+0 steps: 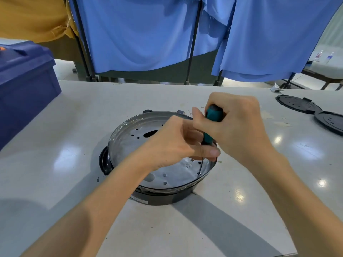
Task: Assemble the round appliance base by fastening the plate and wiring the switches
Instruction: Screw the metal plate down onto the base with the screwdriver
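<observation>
Here, plate-fastening stage: right hand [239,125] clenched round teal screwdriver [213,115] handle, left hand [172,143] pinching its shaft. Tip seated in screw [199,173] at near rim of metal plate [130,138], resting in black round base [167,198] on bench [74,108]. Other holes look unfilled; switch wiring likely still ahead.

Bright overhead light; glare spots on table [278,164] (arm shadows below); edges warped.

screwdriver [213,115]: teal, black | plate [130,138]: silver | base [167,198]: black | bin [24,75]: blue
</observation>
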The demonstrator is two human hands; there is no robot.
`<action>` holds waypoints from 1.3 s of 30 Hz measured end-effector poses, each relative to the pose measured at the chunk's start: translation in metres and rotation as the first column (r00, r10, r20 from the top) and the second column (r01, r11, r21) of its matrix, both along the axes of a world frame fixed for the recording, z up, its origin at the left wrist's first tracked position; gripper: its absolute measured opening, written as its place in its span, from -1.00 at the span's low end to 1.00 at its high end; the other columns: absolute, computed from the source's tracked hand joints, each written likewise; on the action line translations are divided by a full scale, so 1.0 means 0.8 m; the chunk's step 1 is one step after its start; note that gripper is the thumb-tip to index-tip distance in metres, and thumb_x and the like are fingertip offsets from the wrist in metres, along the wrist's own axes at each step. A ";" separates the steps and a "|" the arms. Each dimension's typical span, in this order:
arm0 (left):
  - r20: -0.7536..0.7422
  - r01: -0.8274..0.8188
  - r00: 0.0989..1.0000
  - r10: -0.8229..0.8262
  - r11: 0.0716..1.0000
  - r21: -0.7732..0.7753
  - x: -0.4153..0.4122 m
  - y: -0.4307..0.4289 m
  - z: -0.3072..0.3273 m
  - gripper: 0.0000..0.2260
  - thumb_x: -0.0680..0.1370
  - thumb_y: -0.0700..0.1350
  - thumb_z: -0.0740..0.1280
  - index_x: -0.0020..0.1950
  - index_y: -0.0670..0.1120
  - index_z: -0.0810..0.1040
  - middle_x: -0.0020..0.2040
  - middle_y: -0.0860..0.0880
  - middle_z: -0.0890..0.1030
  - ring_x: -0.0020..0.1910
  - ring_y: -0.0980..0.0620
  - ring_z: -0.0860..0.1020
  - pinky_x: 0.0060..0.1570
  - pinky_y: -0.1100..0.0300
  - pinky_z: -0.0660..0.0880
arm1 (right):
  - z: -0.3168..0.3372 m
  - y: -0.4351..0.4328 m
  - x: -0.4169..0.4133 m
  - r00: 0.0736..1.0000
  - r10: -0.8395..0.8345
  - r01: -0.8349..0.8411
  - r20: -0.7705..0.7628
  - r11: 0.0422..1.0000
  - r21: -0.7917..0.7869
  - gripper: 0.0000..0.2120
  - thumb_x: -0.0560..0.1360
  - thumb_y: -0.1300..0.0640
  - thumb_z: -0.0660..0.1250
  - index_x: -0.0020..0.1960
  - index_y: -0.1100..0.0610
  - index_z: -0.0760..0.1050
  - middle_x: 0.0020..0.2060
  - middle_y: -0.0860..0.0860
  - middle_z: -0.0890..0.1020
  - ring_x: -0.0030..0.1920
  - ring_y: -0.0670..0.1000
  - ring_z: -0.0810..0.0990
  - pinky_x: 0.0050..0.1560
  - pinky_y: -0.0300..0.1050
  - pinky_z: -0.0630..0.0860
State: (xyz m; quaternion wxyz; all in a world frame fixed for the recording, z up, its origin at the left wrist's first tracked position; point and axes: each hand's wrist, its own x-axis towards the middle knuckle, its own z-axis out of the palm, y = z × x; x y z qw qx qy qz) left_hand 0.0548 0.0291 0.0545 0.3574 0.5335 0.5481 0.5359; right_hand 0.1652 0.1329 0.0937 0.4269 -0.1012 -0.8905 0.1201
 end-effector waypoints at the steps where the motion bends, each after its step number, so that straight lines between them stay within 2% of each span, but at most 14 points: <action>1: -0.001 -0.014 1.000 0.014 1.000 0.012 0.001 0.000 -0.001 -0.87 0.47 -0.23 0.47 0.00 -0.20 0.66 -0.14 -0.12 0.72 -0.09 -0.07 0.70 -0.07 0.15 0.63 | -0.002 -0.005 -0.003 0.998 -0.055 0.056 -0.016 0.998 0.018 -0.61 0.46 0.00 0.43 -0.36 0.21 0.36 -0.55 -0.08 0.29 -0.45 0.10 0.31 -0.37 0.00 0.41; 5: -0.025 -0.008 1.000 0.008 1.000 -0.009 -0.002 -0.003 0.002 -0.92 0.54 -0.27 0.38 0.00 -0.23 0.63 -0.14 -0.14 0.71 -0.08 -0.11 0.69 0.04 -0.03 0.61 | -0.006 -0.020 -0.010 0.974 -0.226 0.227 -0.020 0.966 0.121 -0.50 0.49 -0.20 0.31 -0.39 0.16 0.30 -0.57 -0.04 0.26 -0.46 0.11 0.29 -0.34 -0.01 0.43; 7: -0.035 0.002 0.999 -0.004 0.999 -0.045 -0.003 -0.002 0.007 -0.91 0.56 -0.30 0.33 0.01 -0.24 0.61 -0.17 -0.14 0.70 -0.08 -0.12 0.68 0.05 -0.04 0.61 | 0.000 -0.012 -0.005 0.986 -0.148 0.144 0.075 0.988 0.056 -0.50 0.49 -0.23 0.30 -0.39 0.15 0.36 -0.57 -0.02 0.34 -0.47 0.08 0.32 -0.35 -0.05 0.41; 9: -0.038 0.022 0.999 -0.025 0.997 -0.078 -0.003 -0.001 0.010 -0.89 0.58 -0.33 0.30 -0.02 -0.19 0.61 -0.20 -0.11 0.70 -0.08 -0.08 0.68 0.02 0.05 0.62 | 0.007 0.000 0.003 0.990 0.032 -0.023 0.138 0.998 -0.066 -0.64 0.47 -0.15 0.35 -0.30 0.12 0.49 -0.49 -0.03 0.47 -0.48 -0.01 0.37 -0.38 -0.13 0.36; 12: -0.029 0.059 0.998 -0.062 0.994 -0.096 -0.001 0.000 0.013 -0.82 0.57 -0.35 0.29 -0.04 -0.12 0.62 -0.14 -0.11 0.71 -0.07 -0.03 0.69 -0.01 0.16 0.61 | 0.007 0.008 0.008 0.990 0.121 -0.117 0.076 0.991 -0.057 -0.80 0.45 0.10 0.43 -0.25 0.19 0.52 -0.47 -0.01 0.45 -0.45 0.02 0.40 -0.44 -0.24 0.33; 16: 0.043 -0.062 0.997 0.063 0.998 -0.019 0.007 0.003 0.008 -0.84 0.47 -0.34 0.44 0.00 -0.15 0.61 -0.08 -0.24 0.69 -0.16 -0.13 0.71 -0.14 0.18 0.62 | -0.003 0.005 0.002 0.999 0.000 -0.002 -0.035 0.999 -0.038 -0.75 0.45 0.11 0.41 -0.31 0.20 0.44 -0.52 0.02 0.38 -0.51 0.01 0.31 -0.44 -0.23 0.30; 19: 0.005 -0.090 0.996 0.090 0.996 -0.006 0.009 0.010 0.005 -0.86 0.50 -0.39 0.37 -0.07 -0.18 0.62 -0.16 -0.18 0.70 -0.23 -0.11 0.70 -0.19 0.19 0.62 | -0.013 -0.005 -0.004 0.979 -0.163 0.161 -0.122 0.987 -0.028 -0.68 0.45 0.05 0.39 -0.34 0.16 0.34 -0.55 -0.05 0.27 -0.50 0.03 0.23 -0.44 -0.17 0.25; 22: -0.014 -0.052 0.999 0.052 0.998 -0.034 0.006 0.012 0.009 -0.79 0.51 -0.46 0.27 -0.09 -0.21 0.62 -0.17 -0.19 0.70 -0.23 -0.11 0.70 -0.15 0.14 0.64 | -0.020 -0.013 -0.005 0.949 -0.292 0.294 -0.122 0.956 -0.003 -0.58 0.48 -0.03 0.39 -0.34 0.10 0.22 -0.55 -0.15 0.13 -0.53 -0.10 0.13 -0.44 -0.27 0.14; 25: -0.032 -0.004 0.999 0.002 0.998 -0.059 0.005 0.010 0.012 -0.83 0.52 -0.45 0.24 -0.06 -0.27 0.60 -0.17 -0.15 0.70 -0.16 -0.15 0.70 0.00 -0.02 0.63 | -0.013 -0.003 0.005 0.988 -0.156 0.154 -0.022 0.986 -0.064 -0.56 0.46 -0.20 0.34 -0.35 0.12 0.36 -0.57 -0.07 0.29 -0.52 -0.03 0.27 -0.45 -0.12 0.29; 28: -0.026 0.036 0.999 -0.038 0.997 -0.072 0.005 0.007 0.015 -0.85 0.53 -0.45 0.24 0.00 -0.33 0.57 -0.12 -0.20 0.70 -0.09 -0.20 0.69 0.05 -0.02 0.61 | 0.008 0.006 0.013 0.995 0.058 -0.046 0.078 0.989 -0.139 -0.70 0.47 -0.19 0.33 -0.02 0.02 0.62 -0.49 -0.02 0.48 -0.45 -0.05 0.44 -0.35 -0.15 0.43; 31: 0.012 0.020 1.000 -0.019 0.998 -0.063 0.009 0.004 0.013 -0.82 0.53 -0.42 0.30 0.00 -0.20 0.62 -0.06 -0.21 0.70 -0.08 -0.17 0.69 0.01 0.09 0.62 | 0.014 0.008 0.012 0.993 0.068 -0.069 0.098 0.998 0.004 -0.71 0.50 0.01 0.31 -0.28 0.20 0.56 -0.54 0.06 0.44 -0.48 0.10 0.41 -0.40 -0.05 0.40; 34: 0.016 -0.098 0.995 0.098 0.995 -0.007 0.014 0.001 0.007 -0.86 0.44 -0.30 0.48 -0.06 -0.11 0.66 -0.11 -0.16 0.71 -0.12 -0.08 0.70 -0.09 0.21 0.61 | 0.010 0.002 0.012 0.996 0.060 -0.065 0.062 0.994 0.090 -0.63 0.52 0.05 0.28 -0.37 0.25 0.48 -0.58 0.01 0.29 -0.53 0.11 0.27 -0.42 -0.13 0.25; 37: 0.026 -0.114 0.993 0.114 0.993 0.016 0.017 -0.001 0.003 -0.91 0.42 -0.24 0.51 -0.11 -0.13 0.67 -0.15 -0.16 0.71 -0.14 -0.09 0.71 0.00 0.02 0.63 | 0.008 -0.006 0.012 0.993 0.039 -0.057 0.111 0.984 0.171 -0.57 0.55 -0.06 0.18 -0.37 0.20 0.40 -0.58 0.00 0.23 -0.53 0.11 0.22 -0.45 -0.10 0.27; 39: 0.032 -0.117 0.993 0.117 0.993 0.011 0.017 -0.002 0.003 -0.94 0.45 -0.27 0.47 -0.12 -0.14 0.66 -0.20 -0.12 0.72 -0.16 -0.10 0.71 0.01 -0.07 0.61 | 0.012 -0.007 0.015 0.972 0.030 -0.061 0.233 0.990 0.128 -0.60 0.53 -0.12 0.21 -0.28 0.19 0.40 -0.57 0.03 0.31 -0.51 0.12 0.29 -0.44 -0.06 0.35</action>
